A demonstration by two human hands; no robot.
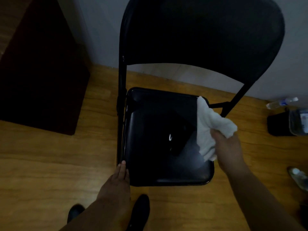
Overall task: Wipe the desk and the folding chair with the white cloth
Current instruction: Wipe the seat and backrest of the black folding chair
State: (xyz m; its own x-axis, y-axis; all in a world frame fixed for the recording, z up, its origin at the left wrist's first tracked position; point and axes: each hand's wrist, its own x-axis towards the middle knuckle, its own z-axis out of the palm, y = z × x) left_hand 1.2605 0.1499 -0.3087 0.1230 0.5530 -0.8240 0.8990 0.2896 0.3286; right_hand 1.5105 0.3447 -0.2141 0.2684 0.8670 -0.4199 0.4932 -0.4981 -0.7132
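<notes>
Cloth (210,125) is gripped in the right hand (230,152) at the chair (166,110) seat's right edge; the rest's leftward, toward the flat left hand (119,178).

plastic bottle (281,102) lies beside a black pouch (278,125) on the floor (50,164)

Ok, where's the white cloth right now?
In the head view, the white cloth is bunched in the right hand, draped along the right edge of the seat of the folding chair.
</notes>
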